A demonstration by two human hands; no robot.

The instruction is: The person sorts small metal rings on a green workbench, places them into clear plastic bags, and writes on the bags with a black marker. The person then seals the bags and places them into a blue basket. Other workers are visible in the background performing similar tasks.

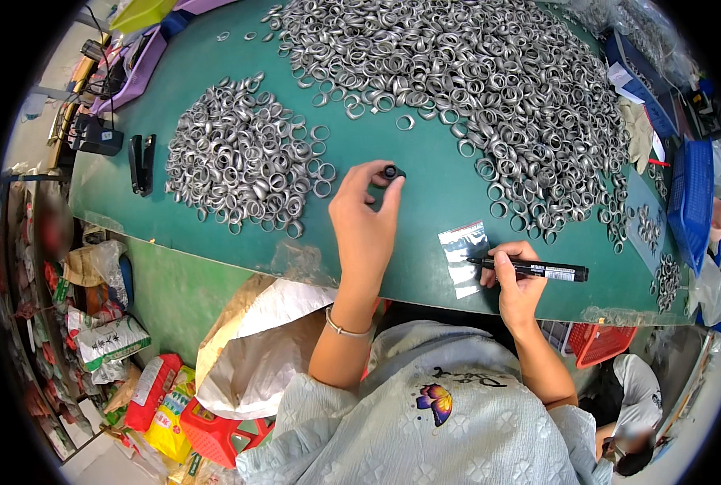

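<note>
My right hand (519,283) grips a black marker pen (550,270), its uncapped tip touching or just over a small clear zip bag (463,257) with white markings. The bag lies flat near the table's front edge. Raised over the middle of the table, my left hand (367,198) pinches a small black pen cap (393,171) between thumb and fingers. To the left of it sits a smaller heap of grey metal rings (243,153). A far larger heap of the same rings (489,89) spreads across the back and right.
A black stapler (141,164) stands left on the green table (287,250). Blue baskets (691,202) line the right edge; a purple bin (134,71) is at the back left. Below the front edge are a large paper sack (255,356) and red stools (215,432). Another person (631,396) is at lower right.
</note>
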